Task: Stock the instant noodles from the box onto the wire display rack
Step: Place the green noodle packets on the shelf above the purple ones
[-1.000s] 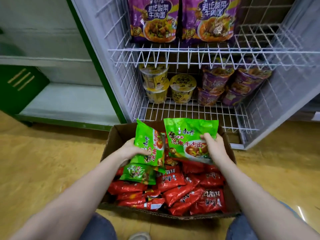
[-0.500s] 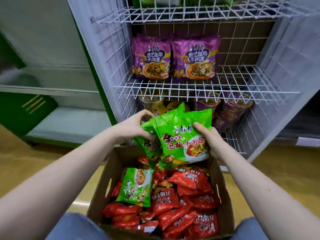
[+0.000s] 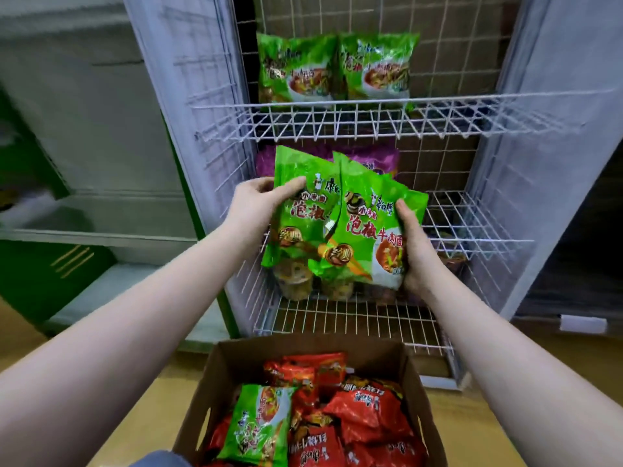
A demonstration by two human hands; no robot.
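Green noodle packets (image 3: 364, 230) stand long-axis upright, tops leaning left, left hand (image 3: 256, 205) and right hand (image 3: 416, 254) each clamping one.

Quick count, folks. Green noodle packs, five total:
- the left green pack (image 3: 300, 210) held in the left hand (image 3: 256, 203)
- the right green pack (image 3: 371, 230) held in the right hand (image 3: 416, 251)
- two shelf green packs (image 3: 296, 72) side by side above the hands
- one boxed green pack (image 3: 259, 423) below them

Cardboard box (image 3: 229, 372): just one, under the hands. The red packs (image 3: 367, 416) in it number at least eight, but they're piled up, so no exact count.

Purple packs (image 3: 377, 160) right behind the held ones: could be one or two, can't tell.

Yellow noodle cups (image 3: 295, 281) just under the hands: two that I can make out.

Wire shelves (image 3: 337, 123): three, one above the hands, one level with them, one below.
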